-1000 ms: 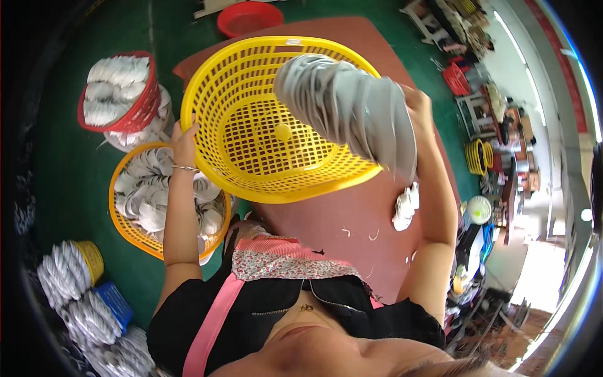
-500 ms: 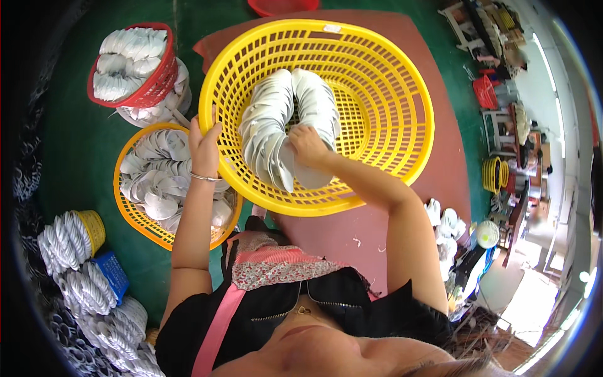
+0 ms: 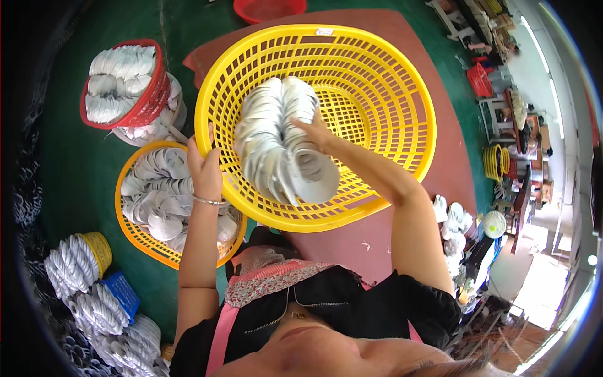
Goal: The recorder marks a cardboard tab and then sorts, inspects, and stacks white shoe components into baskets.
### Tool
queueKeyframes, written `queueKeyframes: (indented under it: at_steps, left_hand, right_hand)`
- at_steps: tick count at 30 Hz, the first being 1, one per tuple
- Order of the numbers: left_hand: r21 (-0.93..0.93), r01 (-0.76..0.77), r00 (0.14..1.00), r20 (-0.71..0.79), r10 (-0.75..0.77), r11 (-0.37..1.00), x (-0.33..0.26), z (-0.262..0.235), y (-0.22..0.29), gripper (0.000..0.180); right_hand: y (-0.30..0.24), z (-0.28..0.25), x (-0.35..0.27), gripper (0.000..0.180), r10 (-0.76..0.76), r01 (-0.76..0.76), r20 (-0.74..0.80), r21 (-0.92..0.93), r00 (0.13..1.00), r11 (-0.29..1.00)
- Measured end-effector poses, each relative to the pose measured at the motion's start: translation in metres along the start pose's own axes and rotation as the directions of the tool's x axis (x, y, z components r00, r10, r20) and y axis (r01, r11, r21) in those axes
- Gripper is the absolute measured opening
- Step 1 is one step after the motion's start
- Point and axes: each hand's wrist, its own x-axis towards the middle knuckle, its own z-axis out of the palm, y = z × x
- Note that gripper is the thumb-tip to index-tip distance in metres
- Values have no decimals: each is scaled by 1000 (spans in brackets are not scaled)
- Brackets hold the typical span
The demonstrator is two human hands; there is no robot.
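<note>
A large yellow plastic basket (image 3: 429,135) stands tilted in front of me, its open mouth facing me. My left hand (image 3: 206,169) is closed around its left rim, with the thumb on the near side. Inside lie white, thin, curved pieces (image 3: 264,144), packed against one another in a bent double row along the basket's left part. My right hand (image 3: 312,133) reaches into the basket and grips the right-hand row, its thumb across the top and its fingers partly hidden on the far side. At the row's near end, one wide piece faces up.
Left of my forearm stands an orange-yellow basket (image 3: 146,250) of similar white pieces. Beyond it, a filled red basket (image 3: 151,103) sits on a white container. Bundled pieces (image 3: 103,308) lie at lower left; a reddish-brown surface (image 3: 449,169) extends under the large basket.
My right hand has shifted up and slightly right along the row. The pieces' near end has swung right and closed together. My left hand keeps its hold on the rim.
</note>
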Motion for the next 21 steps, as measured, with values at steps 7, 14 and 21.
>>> queueKeyframes:
  at_steps: [7,14,21]
  left_hand:
    - [63,-21,1000,24,20,998,0,-11,-2,48]
    - [461,-384,915,77,395,800,31,-13,-8,54]
    - [263,-948,224,952,-207,181,24,69,50,71]
  right_hand:
    - [29,22,12,152,-96,114,129,-146,987,983]
    - [-6,-49,14,97,-543,515,33,-369,839,774]
    - [-54,-75,-214,28,-829,829,-474,-304,297,470]
